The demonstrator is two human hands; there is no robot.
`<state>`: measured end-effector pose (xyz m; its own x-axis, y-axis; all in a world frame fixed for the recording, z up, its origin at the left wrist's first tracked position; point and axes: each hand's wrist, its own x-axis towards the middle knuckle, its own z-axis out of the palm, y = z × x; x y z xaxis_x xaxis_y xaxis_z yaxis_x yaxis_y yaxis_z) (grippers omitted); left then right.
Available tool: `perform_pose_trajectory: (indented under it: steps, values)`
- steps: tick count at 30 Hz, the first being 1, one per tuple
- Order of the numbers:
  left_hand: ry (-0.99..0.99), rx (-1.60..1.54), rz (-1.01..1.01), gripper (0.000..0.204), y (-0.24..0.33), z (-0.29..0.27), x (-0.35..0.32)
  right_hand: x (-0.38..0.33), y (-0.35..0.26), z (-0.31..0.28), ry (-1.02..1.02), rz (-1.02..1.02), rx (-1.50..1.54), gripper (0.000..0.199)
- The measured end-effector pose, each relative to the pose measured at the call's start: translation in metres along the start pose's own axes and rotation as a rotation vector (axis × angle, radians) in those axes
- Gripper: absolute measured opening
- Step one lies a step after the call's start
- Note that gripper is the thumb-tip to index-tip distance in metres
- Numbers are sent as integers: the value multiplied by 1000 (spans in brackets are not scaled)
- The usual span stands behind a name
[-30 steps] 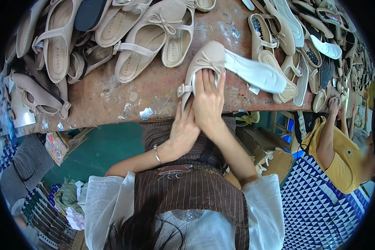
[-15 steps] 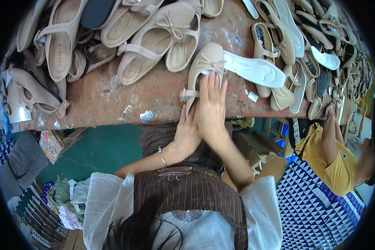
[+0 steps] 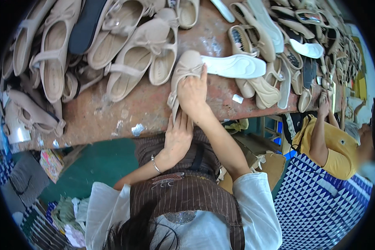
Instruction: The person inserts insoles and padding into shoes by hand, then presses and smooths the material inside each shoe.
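A beige flat shoe [image 3: 189, 62] with a small bow lies at the table's front edge, toe pointing away from me. My right hand [image 3: 192, 93] grips it by the opening, curled fingers reaching inside and one finger stretched along the outer right side. At the heel end rests my left hand [image 3: 179, 139], its fingers straight and lying against the back of the shoe. Just right of the toe is a white insole [image 3: 236, 66], flat on the table. What lies inside the shoe is hidden by my right hand.
Many beige strap shoes [image 3: 131, 62] crowd the table's left side. More shoes and white insoles [image 3: 306, 49] are heaped at the right. Silvery scraps [image 3: 138, 129] dot the worn tabletop [image 3: 104, 121]. A person in a yellow top [image 3: 333, 146] works farther right. A cardboard box [image 3: 260, 160] stands below.
My right hand has gone from lying flat with straight fingers over the shoe to curling into its opening. The view has shifted, so the table's things appear farther left.
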<state>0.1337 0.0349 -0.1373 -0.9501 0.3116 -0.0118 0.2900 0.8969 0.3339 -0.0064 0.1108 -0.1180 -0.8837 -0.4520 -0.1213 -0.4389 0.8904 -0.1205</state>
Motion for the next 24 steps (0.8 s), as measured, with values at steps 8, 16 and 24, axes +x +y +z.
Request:
perform_pose_trajectory:
  steps: [8,16,24]
  values:
    - [313,-681,-111,29,-83,-88,3,-37,82,-29,579,81,270,49]
    - [962,118,-311,37,-269,-414,15,-15,107,-17,285,39,-116,50]
    - [733,-15,131,30,-141,-288,186,-45,111,-84,955,112,780,11]
